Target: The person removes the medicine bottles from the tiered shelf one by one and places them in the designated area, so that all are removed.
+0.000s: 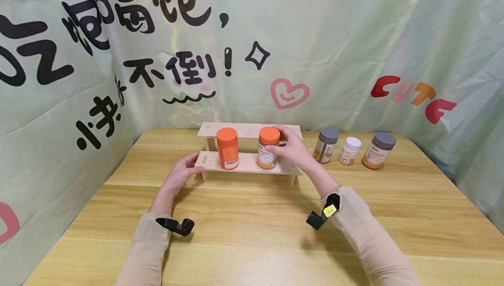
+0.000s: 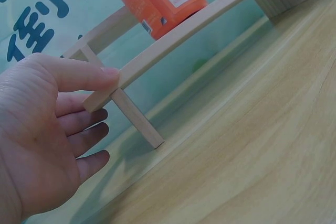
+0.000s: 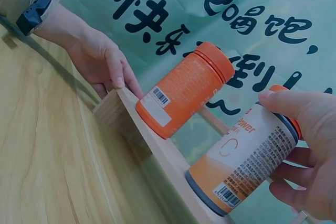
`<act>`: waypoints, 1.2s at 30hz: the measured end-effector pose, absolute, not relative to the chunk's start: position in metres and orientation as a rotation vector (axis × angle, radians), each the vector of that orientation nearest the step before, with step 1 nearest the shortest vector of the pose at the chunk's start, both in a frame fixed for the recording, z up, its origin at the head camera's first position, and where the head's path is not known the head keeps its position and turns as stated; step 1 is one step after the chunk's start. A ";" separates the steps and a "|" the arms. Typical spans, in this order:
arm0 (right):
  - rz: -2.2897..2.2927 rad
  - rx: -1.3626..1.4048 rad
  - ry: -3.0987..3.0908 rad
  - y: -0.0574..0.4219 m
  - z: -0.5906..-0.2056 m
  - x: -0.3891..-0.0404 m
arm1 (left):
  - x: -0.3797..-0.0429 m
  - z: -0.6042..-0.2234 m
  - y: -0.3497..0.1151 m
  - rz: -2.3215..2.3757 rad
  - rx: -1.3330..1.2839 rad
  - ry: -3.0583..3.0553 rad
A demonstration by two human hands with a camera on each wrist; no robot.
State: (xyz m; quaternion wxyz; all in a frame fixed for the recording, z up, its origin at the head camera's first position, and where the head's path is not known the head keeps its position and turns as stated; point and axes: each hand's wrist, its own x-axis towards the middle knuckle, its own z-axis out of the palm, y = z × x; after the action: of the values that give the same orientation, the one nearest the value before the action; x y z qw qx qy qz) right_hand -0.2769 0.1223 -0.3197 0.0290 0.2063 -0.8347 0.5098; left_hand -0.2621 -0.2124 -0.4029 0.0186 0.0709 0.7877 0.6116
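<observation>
A two-tier wooden display rack stands towards the back of the table. My left hand holds the left end of its lower step, with the thumb at the front edge and the fingers around the end. On that step, an all-orange bottle stands upright on the left. To its right is a white-and-orange supplement bottle with an orange lid, its base at the step. My right hand grips this bottle from the right, thumb in front near the lid and fingers behind.
Right of the rack stand a brown bottle with a grey lid, a small white bottle and a wider grey-lidded bottle. A printed fabric curtain rises behind the wooden table.
</observation>
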 end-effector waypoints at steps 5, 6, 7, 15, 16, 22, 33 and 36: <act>1.526 0.625 -2.576 0.122 -0.320 -0.278 | -0.262 -0.402 -0.212 1.901 0.215 2.449; 1.515 0.626 -2.576 0.122 -0.320 -0.278 | -0.262 -0.402 -0.212 1.897 0.221 2.451; 1.511 0.628 -2.575 0.123 -0.320 -0.277 | -0.262 -0.401 -0.212 1.897 0.221 2.450; 1.490 0.604 -2.570 0.131 -0.319 -0.276 | -0.263 -0.402 -0.213 1.893 0.222 2.451; 1.488 0.592 -2.574 0.133 -0.318 -0.275 | -0.263 -0.403 -0.213 1.890 0.224 2.453; 1.524 0.558 -2.557 0.144 -0.312 -0.272 | -0.263 -0.404 -0.214 1.894 0.225 2.443; 1.489 0.466 -2.545 0.174 -0.306 -0.269 | -0.263 -0.403 -0.212 1.895 0.222 2.448; 1.496 0.468 -2.535 0.184 -0.304 -0.266 | -0.263 -0.404 -0.213 1.889 0.222 2.453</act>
State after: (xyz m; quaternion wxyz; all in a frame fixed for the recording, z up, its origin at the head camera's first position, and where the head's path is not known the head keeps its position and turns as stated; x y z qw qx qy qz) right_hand -0.2663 0.1845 -0.3042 0.0803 0.1566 -0.8478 0.5002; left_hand -0.2627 -0.2129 -0.4036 0.0188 0.0716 0.7900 0.6086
